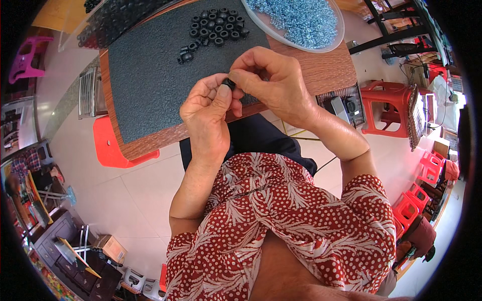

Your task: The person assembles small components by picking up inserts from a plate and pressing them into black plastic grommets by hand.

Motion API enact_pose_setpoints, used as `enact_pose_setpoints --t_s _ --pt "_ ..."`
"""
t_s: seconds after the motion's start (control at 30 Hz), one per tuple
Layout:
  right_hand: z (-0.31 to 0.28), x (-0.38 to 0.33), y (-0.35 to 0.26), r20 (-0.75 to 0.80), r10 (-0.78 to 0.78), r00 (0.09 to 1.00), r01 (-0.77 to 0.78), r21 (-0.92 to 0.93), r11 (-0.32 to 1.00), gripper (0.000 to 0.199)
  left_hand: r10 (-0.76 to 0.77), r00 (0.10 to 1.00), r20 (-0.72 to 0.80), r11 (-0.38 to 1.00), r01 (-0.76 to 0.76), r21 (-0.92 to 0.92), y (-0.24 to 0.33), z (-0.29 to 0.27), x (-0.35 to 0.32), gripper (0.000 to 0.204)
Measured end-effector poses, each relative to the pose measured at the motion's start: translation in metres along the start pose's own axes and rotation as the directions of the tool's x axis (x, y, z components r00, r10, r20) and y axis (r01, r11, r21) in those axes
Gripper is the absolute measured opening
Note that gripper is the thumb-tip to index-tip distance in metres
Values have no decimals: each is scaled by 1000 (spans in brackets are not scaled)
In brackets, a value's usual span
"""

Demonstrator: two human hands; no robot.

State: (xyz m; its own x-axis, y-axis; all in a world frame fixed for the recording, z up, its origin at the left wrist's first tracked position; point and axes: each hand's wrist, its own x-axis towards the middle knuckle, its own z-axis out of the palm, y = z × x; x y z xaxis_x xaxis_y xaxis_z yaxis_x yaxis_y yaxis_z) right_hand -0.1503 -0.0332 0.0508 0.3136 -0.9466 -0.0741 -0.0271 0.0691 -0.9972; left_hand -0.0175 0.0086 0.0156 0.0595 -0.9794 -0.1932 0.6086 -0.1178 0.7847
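Note:
Above the table's near edge, my left hand (pixel 207 108) pinches a small black round part (pixel 228 83) between thumb and fingers. My right hand (pixel 278 85) comes in from the right, its thumb and forefinger pressed together right at the top of that part. Whatever lies between those right fingertips is too small and covered to make out. Beyond my hands, a loose pile of black ring-shaped parts (pixel 217 27) lies on a dark textured mat (pixel 150 85). A round clear tub (pixel 337 42) at the far right holds many small translucent blue pieces (pixel 306 22).
A clear box (pixel 68 37) with many black parts stands at the far left. The wooden tabletop (pixel 329 70) shows around the mat. Red plastic stools (pixel 111 145) stand by the table, and another red stool (pixel 389 108) is to the right.

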Motion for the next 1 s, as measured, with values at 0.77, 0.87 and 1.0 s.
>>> enact_pose_setpoints --t_s 0.77,0.87,1.0 --pt "-8 3 23 139 -661 737 585 -621 522 15 -38 999 -17 995 39 92 1 4 -1 20" --pt "-9 3 24 160 -677 718 596 -644 479 20 -45 999 -6 995 46 87 1 6 -1 20" --pt "-12 3 26 190 -712 676 631 -648 427 27 -47 999 26 996 45 78 -1 4 -1 19"
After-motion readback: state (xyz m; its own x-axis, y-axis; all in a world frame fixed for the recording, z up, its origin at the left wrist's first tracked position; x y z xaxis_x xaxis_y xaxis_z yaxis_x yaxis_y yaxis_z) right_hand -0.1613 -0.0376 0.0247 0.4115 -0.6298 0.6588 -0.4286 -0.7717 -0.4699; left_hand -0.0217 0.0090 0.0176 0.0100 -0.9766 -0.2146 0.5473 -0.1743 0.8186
